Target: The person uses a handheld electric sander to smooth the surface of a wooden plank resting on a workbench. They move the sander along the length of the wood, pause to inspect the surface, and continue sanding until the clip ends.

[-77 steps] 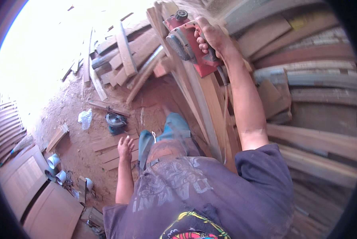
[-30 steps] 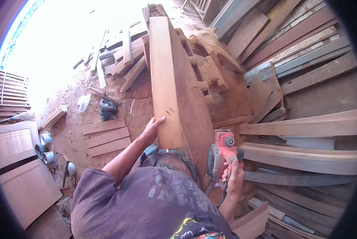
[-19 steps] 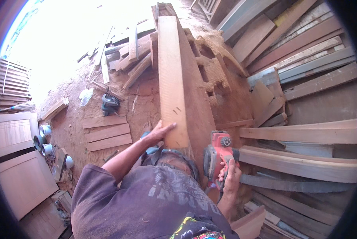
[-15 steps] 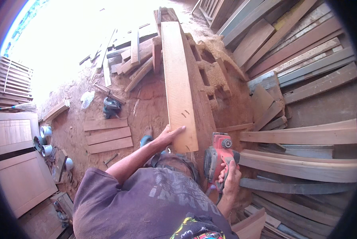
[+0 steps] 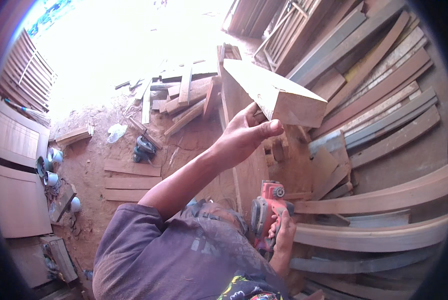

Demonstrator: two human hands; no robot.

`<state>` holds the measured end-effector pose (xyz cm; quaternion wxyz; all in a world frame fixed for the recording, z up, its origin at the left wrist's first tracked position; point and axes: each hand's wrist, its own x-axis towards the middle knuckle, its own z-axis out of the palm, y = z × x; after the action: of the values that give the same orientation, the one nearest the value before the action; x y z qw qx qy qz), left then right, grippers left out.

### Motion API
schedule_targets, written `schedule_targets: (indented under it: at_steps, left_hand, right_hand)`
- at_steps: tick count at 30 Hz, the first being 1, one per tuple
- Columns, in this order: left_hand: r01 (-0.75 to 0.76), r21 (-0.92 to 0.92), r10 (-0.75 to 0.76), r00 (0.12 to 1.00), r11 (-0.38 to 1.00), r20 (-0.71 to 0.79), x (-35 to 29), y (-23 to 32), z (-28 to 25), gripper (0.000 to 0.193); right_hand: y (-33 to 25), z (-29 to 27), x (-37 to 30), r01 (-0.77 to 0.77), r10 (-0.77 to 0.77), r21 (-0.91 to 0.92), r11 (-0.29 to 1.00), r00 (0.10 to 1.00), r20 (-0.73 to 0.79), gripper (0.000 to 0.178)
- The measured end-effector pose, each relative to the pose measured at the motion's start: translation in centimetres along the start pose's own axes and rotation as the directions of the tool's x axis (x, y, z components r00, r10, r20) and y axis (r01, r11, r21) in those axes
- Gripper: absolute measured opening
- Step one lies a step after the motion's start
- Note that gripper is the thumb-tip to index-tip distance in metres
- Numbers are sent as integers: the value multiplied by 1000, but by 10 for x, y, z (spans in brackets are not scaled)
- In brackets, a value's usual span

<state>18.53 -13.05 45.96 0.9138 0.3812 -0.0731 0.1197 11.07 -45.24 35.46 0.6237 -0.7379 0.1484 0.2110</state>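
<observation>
My left hand point(image 5: 249, 132) is raised at the near end of a thick, pale wooden beam point(image 5: 296, 107). Its fingers go behind the beam's lower left edge, partly out of sight, and the thumb points right below the cut end. That end is tipped up, showing its sawn face, while the far end stays over the bench. Down at my right side, my right hand point(image 5: 283, 232) is wrapped round the handle of a red and black electric planer point(image 5: 270, 207). The planer is apart from the beam.
A long wooden bench point(image 5: 251, 175) runs away beneath the beam. Curved boards point(image 5: 369, 235) and stacked planks point(image 5: 384, 107) fill the right side. Left of the bench lie a dark power tool point(image 5: 145, 149), flat boards point(image 5: 131, 181) and scrap lumber point(image 5: 184, 107). Panelled doors point(image 5: 21, 200) stand far left.
My left hand has lifted the beam's near end up and to the right, so its end face now shows. The planer stays low in my right hand.
</observation>
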Motion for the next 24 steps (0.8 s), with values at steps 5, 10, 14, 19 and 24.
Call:
schedule_targets:
  at_steps: [5, 10, 14, 19, 24]
  left_hand:
    - [3, 142, -1, 1000, 990, -15, 1, -2, -1, 72]
    - [-7, 164, 8, 1000, 986, -5, 1, -1, -2, 71]
    - [50, 179, -36, 996, 983, -79, -1, 1, 3, 76]
    - [51, 168, -44, 998, 984, -46, -18, 4, -10, 65]
    - [-47, 71, 49, 998, 996, -27, -30, 10, -31, 63]
  right_hand:
    - [-3, 1, 4, 1, -1, -13, 1000, 998, 63, 52]
    - [-2, 3, 10, 27, -25, -23, 999, 997, 79, 52]
    - [3, 0, 17, 14, -8, -60, 998, 995, 96, 52]
    - [3, 0, 23, 36, -25, -77, 996, 990, 140, 50]
    - [6, 3, 29, 35, -24, -74, 997, 990, 140, 53]
